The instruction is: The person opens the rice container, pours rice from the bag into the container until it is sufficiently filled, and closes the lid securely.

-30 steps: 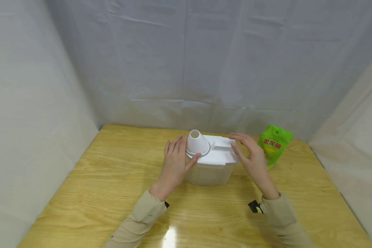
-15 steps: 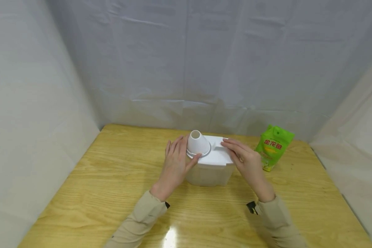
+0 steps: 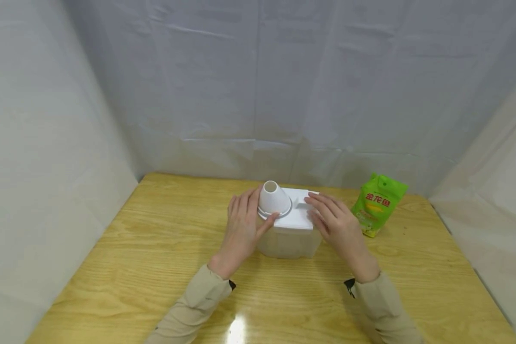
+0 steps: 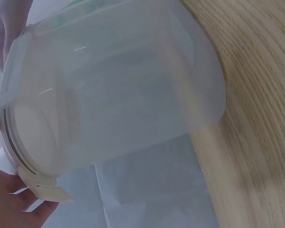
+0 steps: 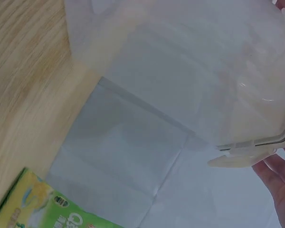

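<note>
A translucent storage container [image 3: 290, 242] stands upright on the table, topped by a white lid [image 3: 298, 219]. A white cone-shaped cap [image 3: 273, 199], narrow end up, sits at the lid's left. My left hand [image 3: 239, 225] grips that end, its thumb at the lid's front edge below the cap. In the left wrist view its fingers lie at an end latch [image 4: 42, 189] that sticks out. Over the right part of the lid lies my right hand [image 3: 341, 227], fingers extended and touching the raised strip there. The right wrist view has another latch [image 5: 242, 159] angled outward beside its fingers.
A green food bag [image 3: 379, 200] with red lettering stands behind and right of my right hand. The wooden table [image 3: 155, 248] backs onto a pale cloth wall [image 3: 258, 95], with more cloth at both sides.
My right hand has moved inward from the lid's right end, its fingers coming over the raised strip. My left hand and the container have stayed in place.
</note>
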`<state>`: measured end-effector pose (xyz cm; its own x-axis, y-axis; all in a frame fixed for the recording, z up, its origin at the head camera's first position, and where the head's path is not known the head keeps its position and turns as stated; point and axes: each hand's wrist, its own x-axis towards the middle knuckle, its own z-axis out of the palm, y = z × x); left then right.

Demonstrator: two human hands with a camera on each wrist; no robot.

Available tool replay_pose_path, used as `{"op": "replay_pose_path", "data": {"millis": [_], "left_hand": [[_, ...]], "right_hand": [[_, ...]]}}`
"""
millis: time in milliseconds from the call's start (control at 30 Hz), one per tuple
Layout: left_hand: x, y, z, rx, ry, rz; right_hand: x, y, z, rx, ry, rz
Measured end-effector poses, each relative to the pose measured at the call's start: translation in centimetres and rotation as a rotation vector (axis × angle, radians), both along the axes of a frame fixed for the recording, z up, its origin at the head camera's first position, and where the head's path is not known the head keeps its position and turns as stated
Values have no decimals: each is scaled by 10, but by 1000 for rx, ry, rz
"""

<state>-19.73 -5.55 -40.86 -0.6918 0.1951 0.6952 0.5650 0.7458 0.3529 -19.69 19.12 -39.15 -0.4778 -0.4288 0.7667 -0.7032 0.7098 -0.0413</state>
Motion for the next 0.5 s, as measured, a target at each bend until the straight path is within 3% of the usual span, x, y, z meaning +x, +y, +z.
{"op": "replay_pose_path", "data": {"millis": [200,500], "left_hand": [[-1,-2,1,9,-21,29],[-2,-4,0,34,-46,16]], "right_hand": [[5,-3,1,72,24,-23],[10,-9,3,108,66,-60]]}}
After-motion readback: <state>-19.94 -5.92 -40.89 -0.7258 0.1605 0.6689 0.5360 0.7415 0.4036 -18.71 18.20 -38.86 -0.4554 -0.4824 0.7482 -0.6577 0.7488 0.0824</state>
